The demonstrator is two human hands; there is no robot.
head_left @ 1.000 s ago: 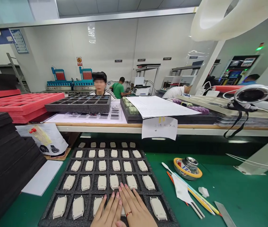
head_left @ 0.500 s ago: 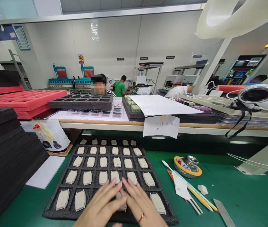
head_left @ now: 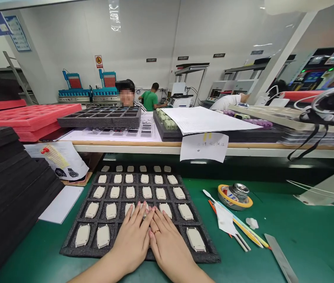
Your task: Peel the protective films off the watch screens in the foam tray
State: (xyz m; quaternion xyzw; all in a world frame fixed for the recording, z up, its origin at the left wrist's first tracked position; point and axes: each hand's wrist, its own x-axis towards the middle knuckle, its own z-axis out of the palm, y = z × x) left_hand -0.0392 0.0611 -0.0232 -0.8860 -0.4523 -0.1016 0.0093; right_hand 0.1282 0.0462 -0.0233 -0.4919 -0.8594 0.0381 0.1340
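Note:
A black foam tray [head_left: 212,257] lies on the green bench, with rows of pale beige watch cases [head_left: 196,239] set in its square pockets. My left hand [head_left: 131,241] is laid flat over the tray's near middle, fingers stretched forward and holding nothing. Beside it, thumbs close together, my right hand [head_left: 168,241] lies flat too, with a thin ring on one finger. Both hands cover some near-row pockets and parts of the cases in the second row. Whether the palms press on the cases I cannot tell.
Stacked black foam trays [head_left: 16,196] rise at the left, beside a white sheet [head_left: 62,204]. Right of my tray are a yellow tape roll [head_left: 247,203], slim tools with a white cloth [head_left: 225,220] and a metal strip [head_left: 281,259]. A shelf [head_left: 131,149] crosses behind; co-workers sit beyond.
My hands have reached forward and settled flatter and closer together over the tray's near middle. The camera view has tilted down slightly. The watch cases in view keep their pockets.

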